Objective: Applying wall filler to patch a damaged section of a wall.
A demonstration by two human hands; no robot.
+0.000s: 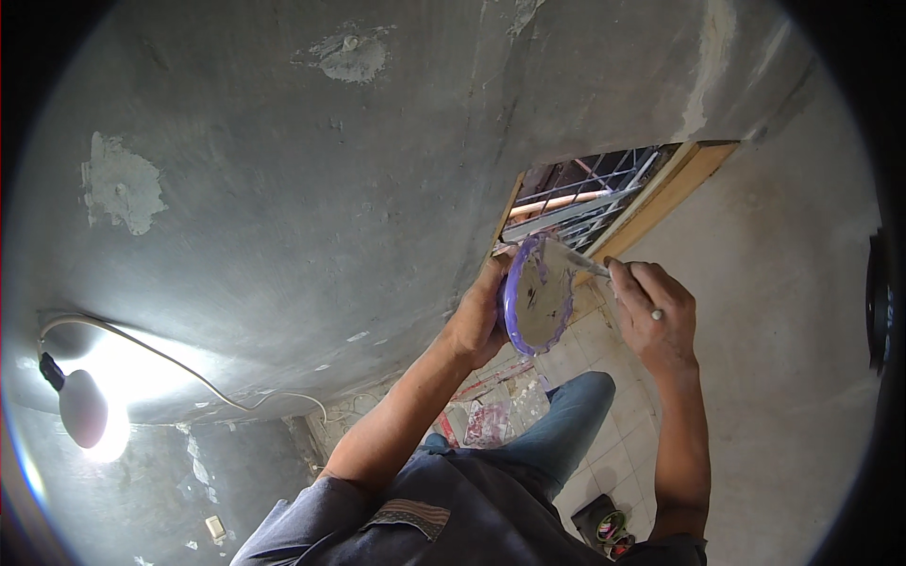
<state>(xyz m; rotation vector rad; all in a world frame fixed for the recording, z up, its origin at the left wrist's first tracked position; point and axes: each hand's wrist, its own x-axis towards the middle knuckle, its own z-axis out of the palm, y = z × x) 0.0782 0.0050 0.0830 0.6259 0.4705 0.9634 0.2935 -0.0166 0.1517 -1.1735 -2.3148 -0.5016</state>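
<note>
My left hand [479, 319] is wrapped round the side of a round purple tub [511, 309], tilted so that its mouth shows. Pale grey putty [545, 307] coats the inside, with a few dark spots in it. The fingers of my right hand [658, 311] are closed round the handle of a putty knife [580, 260]. Its blade reaches left to the tub's upper rim; whether it touches the putty I cannot tell. A ring shows on a finger of my right hand.
A lit bulb [83, 407] hangs at left from a white cable [170, 357]. Light patches [125, 184] mark the grey wall. Behind the tub is a wood-framed opening with metal bars [590, 196]. A splattered board [487, 424] and a dark bag [595, 521] lie on the tiled floor.
</note>
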